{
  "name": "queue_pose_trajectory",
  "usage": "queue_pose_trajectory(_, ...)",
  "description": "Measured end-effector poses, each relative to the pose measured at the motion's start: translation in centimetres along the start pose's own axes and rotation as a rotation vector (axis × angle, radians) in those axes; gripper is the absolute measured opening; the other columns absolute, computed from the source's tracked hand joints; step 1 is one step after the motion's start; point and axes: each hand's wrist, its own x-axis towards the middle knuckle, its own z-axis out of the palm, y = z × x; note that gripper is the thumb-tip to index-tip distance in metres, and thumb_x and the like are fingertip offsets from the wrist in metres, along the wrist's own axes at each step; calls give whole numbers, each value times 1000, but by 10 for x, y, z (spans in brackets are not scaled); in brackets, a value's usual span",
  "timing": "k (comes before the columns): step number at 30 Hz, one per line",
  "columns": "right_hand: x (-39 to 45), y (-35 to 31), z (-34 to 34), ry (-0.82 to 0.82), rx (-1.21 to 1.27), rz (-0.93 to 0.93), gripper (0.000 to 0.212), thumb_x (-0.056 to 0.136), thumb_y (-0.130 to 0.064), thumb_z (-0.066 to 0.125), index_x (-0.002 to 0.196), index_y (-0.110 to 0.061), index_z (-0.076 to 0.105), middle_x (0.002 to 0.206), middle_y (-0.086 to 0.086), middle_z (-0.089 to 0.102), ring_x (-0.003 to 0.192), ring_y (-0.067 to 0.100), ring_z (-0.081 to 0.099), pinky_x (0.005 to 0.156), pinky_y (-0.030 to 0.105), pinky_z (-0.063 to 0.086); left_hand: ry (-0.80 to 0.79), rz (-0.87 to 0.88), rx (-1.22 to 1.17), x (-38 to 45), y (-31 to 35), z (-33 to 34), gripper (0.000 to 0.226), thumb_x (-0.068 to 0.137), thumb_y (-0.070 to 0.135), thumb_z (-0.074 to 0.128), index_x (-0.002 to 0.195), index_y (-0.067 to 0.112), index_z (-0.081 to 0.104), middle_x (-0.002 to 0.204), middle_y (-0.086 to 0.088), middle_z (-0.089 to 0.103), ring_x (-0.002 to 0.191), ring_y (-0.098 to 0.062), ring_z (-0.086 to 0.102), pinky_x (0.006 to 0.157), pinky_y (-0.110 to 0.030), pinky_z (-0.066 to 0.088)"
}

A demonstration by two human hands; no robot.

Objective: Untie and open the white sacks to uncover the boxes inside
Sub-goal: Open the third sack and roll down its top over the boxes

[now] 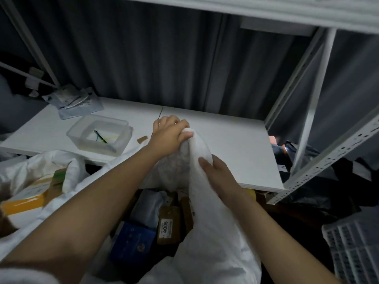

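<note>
A white sack (207, 226) stands open in front of me, its rim pulled up over the edge of the white table (229, 140). My left hand (170, 134) grips the bunched top of the sack's rim. My right hand (217, 173) holds the sack's fabric lower down on the right side. Inside the mouth lie a blue box (133, 240), a brown box with a label reading 4005 (168, 226) and a grey padded parcel (147, 206). A second white sack (47, 167) lies open at the left, showing yellow and brown boxes (26, 201).
A clear plastic tub (100, 134) with cut ties stands on the table's left part. Plastic packets (71, 101) lie at the back left. A white metal rack (315, 111) rises on the right, with dark bags (320, 185) and a white crate (356, 249) beneath it.
</note>
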Motion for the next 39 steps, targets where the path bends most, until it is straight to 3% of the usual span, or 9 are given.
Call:
queue_pose_trajectory(6,28,-32,27,167,146,49,30,95,-25,55,118,-5,55,109,8,60,98,22,58,86,36,48,37,-298,-253,-20,27,-45,28,92,42,54,98,15,50,99,0,56,97,-22,54,76,-33,42)
queue_pose_trajectory(10,36,-65,15,-118,534,280,40,85,-7,41,121,6,53,116,24,60,95,35,61,97,44,46,-300,-457,-539,-50,44,-60,41,89,44,60,101,5,61,92,-8,68,87,-21,66,78,-36,57)
queue_pose_trajectory(13,26,-83,-9,-241,608,229,52,86,-3,34,138,-8,33,134,18,50,102,30,58,101,46,42,-159,-544,-764,-53,47,-58,30,86,18,66,103,-5,59,96,-18,67,84,-27,67,81,-44,57)
queue_pose_trajectory(16,4,-82,-20,-246,397,136,42,89,2,39,122,-23,34,121,12,58,101,25,59,87,40,49,-84,-541,-680,-55,56,-58,18,83,10,64,97,0,60,93,-13,65,90,-29,66,83,-43,57)
queue_pose_trajectory(20,-29,-67,-10,-81,-74,139,20,92,-13,55,110,-10,62,103,11,68,87,25,65,76,34,53,-42,-511,-630,-62,70,-58,15,89,17,60,98,5,58,96,-8,62,96,-28,64,87,-41,54)
queue_pose_trajectory(27,-38,-70,-4,-137,907,133,29,101,-16,40,123,-3,54,119,26,62,105,39,63,87,50,53,-211,-514,-935,-85,83,-94,36,94,37,57,107,4,61,94,-12,70,69,-17,68,60,-26,58)
queue_pose_trajectory(32,-55,-62,5,370,56,-101,13,89,-23,63,97,-14,59,94,1,63,87,19,62,70,24,50,-61,-545,-893,-90,87,-79,9,85,2,66,83,1,57,95,-21,66,77,-26,66,69,-34,60)
queue_pose_trajectory(35,-69,-55,-1,249,5,-133,22,89,-38,62,88,-18,72,91,-7,70,91,14,65,81,28,52,2,-544,-801,-89,92,-72,9,81,3,66,80,6,58,92,-19,68,86,-30,68,82,-45,57)
queue_pose_trajectory(39,-84,-51,1,81,-67,-99,41,92,-21,56,132,-19,56,128,-4,59,114,17,58,94,30,50,-35,-571,-971,-89,93,-72,22,88,7,62,108,-2,60,107,-19,67,94,-29,68,81,-36,57)
